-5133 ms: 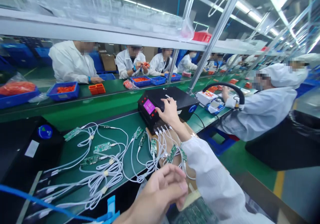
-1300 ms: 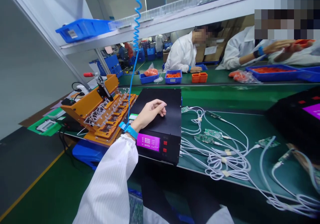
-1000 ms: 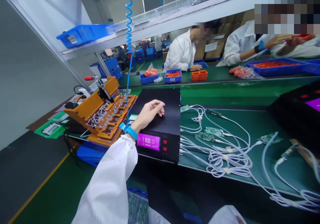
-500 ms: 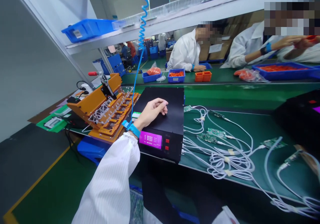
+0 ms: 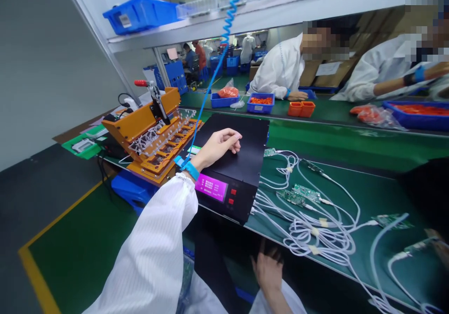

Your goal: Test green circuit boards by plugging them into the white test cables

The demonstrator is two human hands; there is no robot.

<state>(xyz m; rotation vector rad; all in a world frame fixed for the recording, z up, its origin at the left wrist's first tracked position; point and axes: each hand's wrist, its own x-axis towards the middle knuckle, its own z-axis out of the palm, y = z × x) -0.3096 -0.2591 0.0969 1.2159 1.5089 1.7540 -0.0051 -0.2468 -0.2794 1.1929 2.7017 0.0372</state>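
Left hand [image 5: 222,146] over black box [image 5: 240,169]

Box sits on the desk [image 5: 368,188], pink screen [image 5: 211,189] on its front. Hand at its top, contact unclear; fingers half curled, partly open, nothing seen in them. Blue strap [image 5: 191,170] at that wrist. Right hand [image 5: 269,272] low, below desk edge, dim; fingers apart, no object made out. White cables [image 5: 305,234] run from box's right side to green circuit boards [image 5: 307,193]. Orange fixture [image 5: 140,129] just left.
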